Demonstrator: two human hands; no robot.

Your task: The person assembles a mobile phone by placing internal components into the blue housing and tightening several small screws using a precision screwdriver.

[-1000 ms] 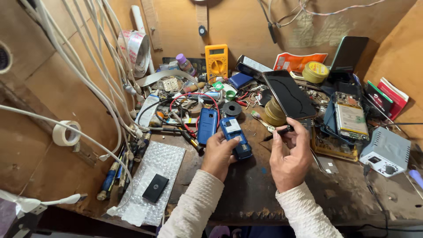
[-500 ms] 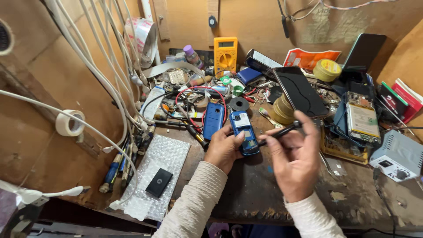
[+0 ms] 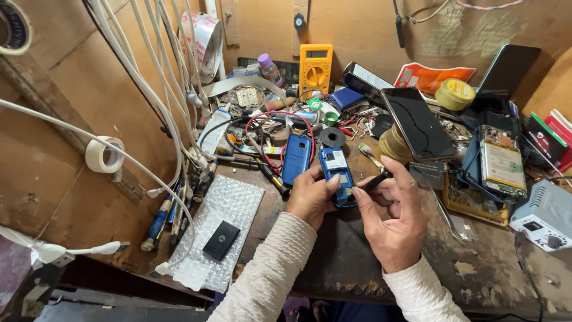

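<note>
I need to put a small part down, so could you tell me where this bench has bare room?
Bare wood shows on the bench near its front edge, between the right hand and the grey station. A narrower strip lies between the bubble wrap and the left hand. Behind the blue phone it is crowded with tools, cables and phones.

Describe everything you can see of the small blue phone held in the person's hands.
The blue phone is a small bar-shaped handset of blue plastic, lying back-up with its cover off, showing a pale label and inner parts. It rests low over the dark worktable, pointing away. The left hand grips its left edge; the right hand brings a dark, thin tool to its lower right side.
</note>
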